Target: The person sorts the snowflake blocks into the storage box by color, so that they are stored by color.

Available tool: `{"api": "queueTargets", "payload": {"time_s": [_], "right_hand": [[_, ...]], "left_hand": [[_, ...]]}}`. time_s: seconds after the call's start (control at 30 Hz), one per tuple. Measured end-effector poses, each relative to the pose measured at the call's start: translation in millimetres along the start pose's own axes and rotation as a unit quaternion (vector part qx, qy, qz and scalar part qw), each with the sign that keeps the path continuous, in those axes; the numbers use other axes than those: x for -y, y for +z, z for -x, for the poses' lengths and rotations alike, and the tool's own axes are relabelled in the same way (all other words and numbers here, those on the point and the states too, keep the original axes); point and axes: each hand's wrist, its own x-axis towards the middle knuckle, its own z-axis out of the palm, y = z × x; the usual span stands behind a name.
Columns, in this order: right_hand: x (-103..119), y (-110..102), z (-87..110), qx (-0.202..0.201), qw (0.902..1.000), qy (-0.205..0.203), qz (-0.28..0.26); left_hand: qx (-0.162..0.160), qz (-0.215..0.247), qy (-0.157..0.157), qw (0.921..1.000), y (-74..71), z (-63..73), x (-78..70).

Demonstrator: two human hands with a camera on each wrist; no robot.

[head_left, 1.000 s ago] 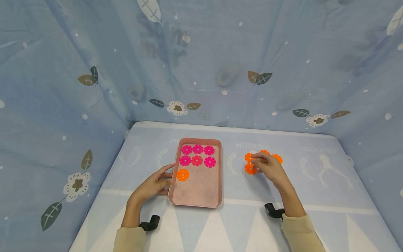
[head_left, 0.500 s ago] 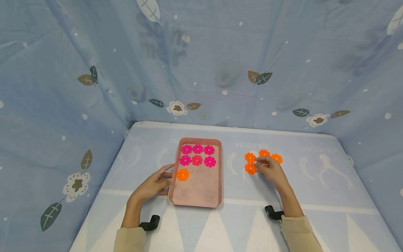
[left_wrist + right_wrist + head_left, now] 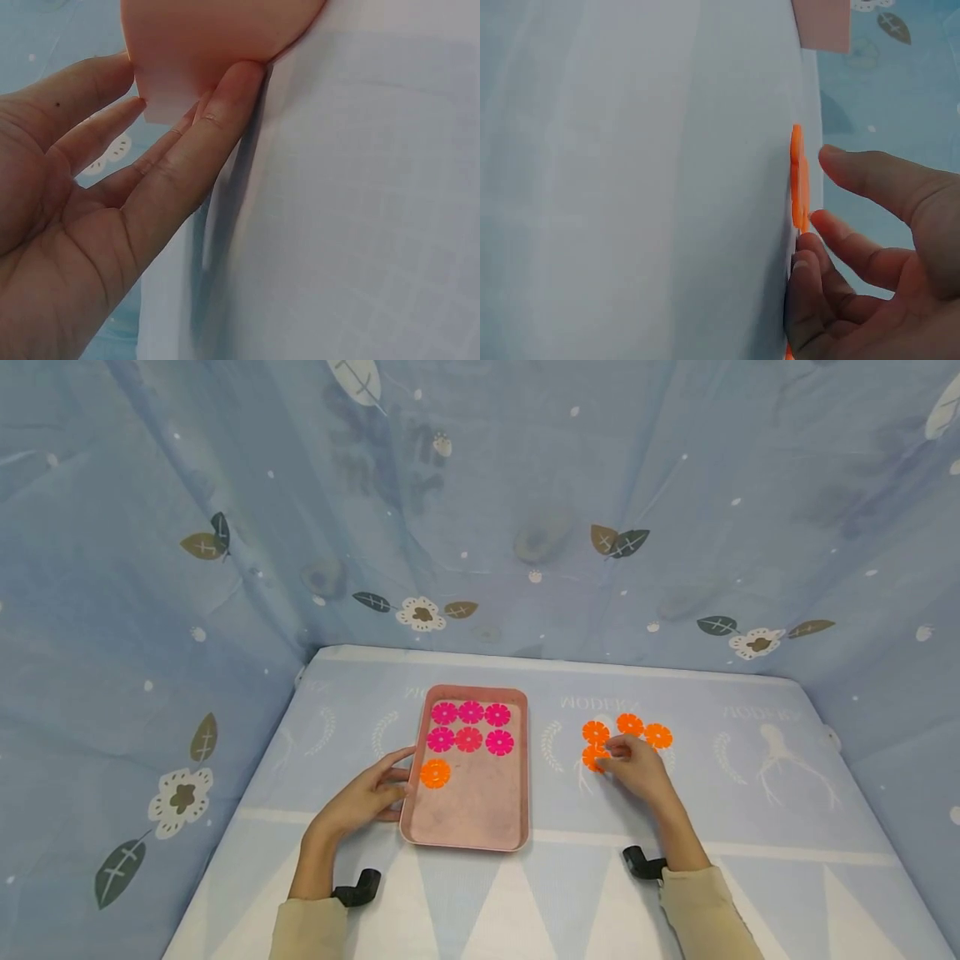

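My left hand (image 3: 362, 797) rests its fairly straight fingertips against the left wall of a pink tray (image 3: 465, 835); the left wrist view shows these fingers (image 3: 232, 97) touching the tray's side (image 3: 217, 37). Inside the tray lie several magenta notched, flower-shaped discs (image 3: 471, 712) in two rows, one redder, with orange ones (image 3: 435, 773) below them at the left. To the right, my right hand (image 3: 641, 772) reaches over a nearby orange notched disc (image 3: 596, 757), partly hidden by its fingers. In the right wrist view, thumb and index finger stand apart beside orange discs (image 3: 799, 180).
More orange discs lie flat beyond the right hand: one at the left (image 3: 596, 732), one at the back (image 3: 630, 724) and one at the right (image 3: 658, 736). A blue patterned cloth (image 3: 480, 510) rises behind and beside the table (image 3: 555, 910).
My right hand has drawn back from the farther discs and come down by the nearest orange one. The left hand and the tray stay in place.
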Motion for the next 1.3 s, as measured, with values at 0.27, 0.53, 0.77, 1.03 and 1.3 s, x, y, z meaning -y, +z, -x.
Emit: {"api": "queueTargets", "payload": {"time_s": [0.27,0.53,0.77,1.03,1.3], "right_hand": [[1.2,6.8,0.4,-0.018,0.9987,-0.031,0.036],[4.8,8.0,1.7,-0.018,0.9978,-0.029,0.057],[6.8,6.1,-0.8,-0.006,0.9987,-0.003,0.051],[8.6,0.5,-0.3,-0.004,0.9996,0.020,0.020],[5.1,-2.5,-0.8,0.004,0.9997,0.013,-0.018]], "left_hand": [[0.001,-0.001,-0.002,1.0000,0.3,0.6,-1.0],[0.000,-0.002,-0.003,1.0000,-0.1,0.5,-1.1],[-0.003,-0.005,-0.005,1.0000,-0.6,0.1,-0.2],[-0.003,-0.010,-0.005,0.9999,-1.3,0.0,-0.3],[-0.002,-0.006,-0.005,1.0000,-0.8,-0.2,-1.6]]}}
